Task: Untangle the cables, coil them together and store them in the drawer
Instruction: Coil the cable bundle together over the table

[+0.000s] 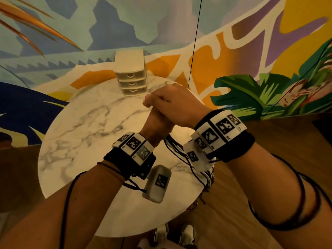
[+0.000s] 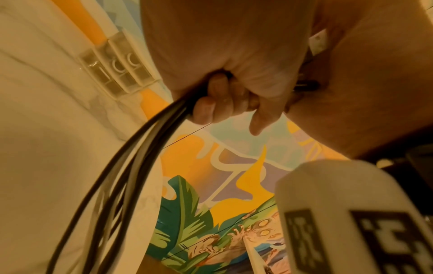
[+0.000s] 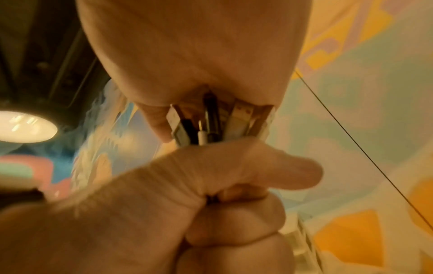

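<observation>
Both hands grip the cables (image 2: 131, 148) upright: right hand (image 1: 177, 105) stacked on left hand (image 1: 158, 124), strands hanging toward the bench (image 1: 86, 123); the drawers (image 1: 132, 81) stand just beyond.

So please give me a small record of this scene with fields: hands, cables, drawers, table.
left hand: grips the cables in a fist
right hand: closed over the connector ends, above the left
cables: black and white strands hang below the fist
connector ends: gathered together
drawer unit: three drawers, all closed
table: round, marble look
</observation>
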